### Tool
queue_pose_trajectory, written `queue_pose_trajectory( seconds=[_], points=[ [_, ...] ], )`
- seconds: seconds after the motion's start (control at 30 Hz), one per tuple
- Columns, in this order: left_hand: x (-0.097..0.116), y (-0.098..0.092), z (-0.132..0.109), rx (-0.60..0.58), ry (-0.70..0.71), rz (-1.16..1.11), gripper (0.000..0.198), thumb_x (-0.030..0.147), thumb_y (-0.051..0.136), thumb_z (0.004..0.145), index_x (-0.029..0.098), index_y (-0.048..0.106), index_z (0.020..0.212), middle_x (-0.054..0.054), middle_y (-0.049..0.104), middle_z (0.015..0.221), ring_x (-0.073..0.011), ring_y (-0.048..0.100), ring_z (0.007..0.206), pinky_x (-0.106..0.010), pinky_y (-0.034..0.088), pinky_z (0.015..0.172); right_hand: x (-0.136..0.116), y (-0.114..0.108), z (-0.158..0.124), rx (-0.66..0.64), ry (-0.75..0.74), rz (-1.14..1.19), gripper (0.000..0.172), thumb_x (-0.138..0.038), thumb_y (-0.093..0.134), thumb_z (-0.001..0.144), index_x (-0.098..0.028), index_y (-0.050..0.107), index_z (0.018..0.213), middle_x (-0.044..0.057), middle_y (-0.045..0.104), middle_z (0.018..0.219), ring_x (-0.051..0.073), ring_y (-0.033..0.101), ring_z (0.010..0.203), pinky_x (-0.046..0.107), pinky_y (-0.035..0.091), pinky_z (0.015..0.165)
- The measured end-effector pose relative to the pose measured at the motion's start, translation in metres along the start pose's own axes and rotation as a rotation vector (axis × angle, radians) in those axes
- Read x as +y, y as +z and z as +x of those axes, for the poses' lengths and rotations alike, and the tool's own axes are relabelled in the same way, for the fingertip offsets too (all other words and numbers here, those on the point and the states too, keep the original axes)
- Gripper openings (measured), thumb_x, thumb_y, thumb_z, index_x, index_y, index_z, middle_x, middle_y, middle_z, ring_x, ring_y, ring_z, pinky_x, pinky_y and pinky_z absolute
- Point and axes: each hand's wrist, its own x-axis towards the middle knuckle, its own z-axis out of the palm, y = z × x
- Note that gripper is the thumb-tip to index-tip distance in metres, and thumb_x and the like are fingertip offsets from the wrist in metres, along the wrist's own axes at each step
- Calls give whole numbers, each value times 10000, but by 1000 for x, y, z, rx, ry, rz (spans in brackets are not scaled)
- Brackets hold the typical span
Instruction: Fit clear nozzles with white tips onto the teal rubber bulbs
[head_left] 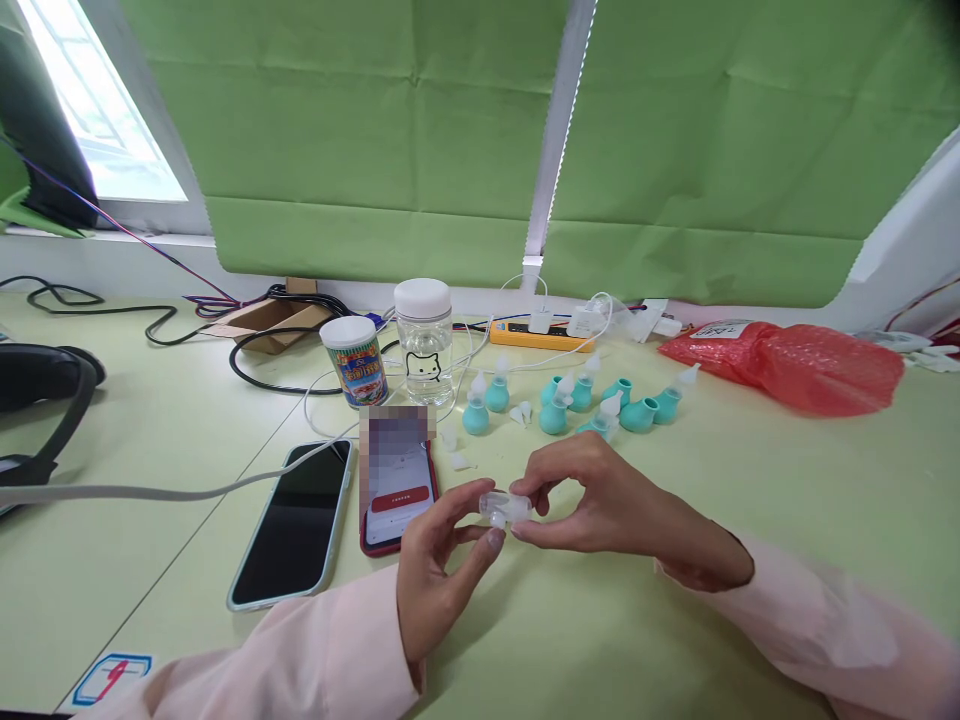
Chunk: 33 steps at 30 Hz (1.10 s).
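Observation:
Between my two hands is a small clear plastic piece (505, 508), roughly tube-shaped with a rounded bump below. My left hand (448, 565) pinches its left end between thumb and fingers. At its right end, my right hand (592, 495) grips it with thumb and fingertips. Beyond the hands stand several teal squeeze bulbs (475, 417), some topped with clear pointed nozzles (478, 384) and some with open necks. Small white tips (520, 412) lie among them, and another white tip (460, 461) rests closer to my left hand.
Two phones lie at left, one with a dark screen (298, 520) and one lit (401, 498). Behind them stand a printed paper cup (355, 362) and a clear jar (424, 345). An orange power strip (517, 334), a red plastic bag (795, 365) and a white cable (187, 494) are also here.

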Motion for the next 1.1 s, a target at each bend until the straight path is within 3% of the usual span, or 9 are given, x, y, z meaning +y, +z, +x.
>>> queue_pose_trajectory(
  seconds=[0.5, 0.8, 1.1],
  points=[
    [-1, 0, 2, 1, 14, 3, 223, 186, 600, 736, 181, 576, 958, -46, 621, 915, -167, 594, 855, -229, 517, 703, 0, 3, 0, -26, 0, 21, 148, -214, 611, 648, -135, 541, 544, -24, 531, 479, 59, 466, 435, 186, 362, 453],
    [-1, -4, 0, -91, -3, -36, 236, 197, 584, 745, 157, 608, 976, -101, 628, 1007, -222, 584, 914, -294, 493, 759, -7, 4, -1, -62, 74, 96, 54, -154, 605, 612, -133, 576, 571, -30, 536, 474, 68, 505, 442, 182, 400, 469],
    [6, -2, 4, -155, -10, -119, 180, 179, 622, 713, 186, 661, 888, -54, 618, 845, -182, 577, 792, -252, 489, 659, -9, 0, -4, -119, 185, 138, 106, -213, 616, 628, -129, 593, 568, -16, 545, 492, 78, 505, 465, 188, 411, 462]
  ],
)
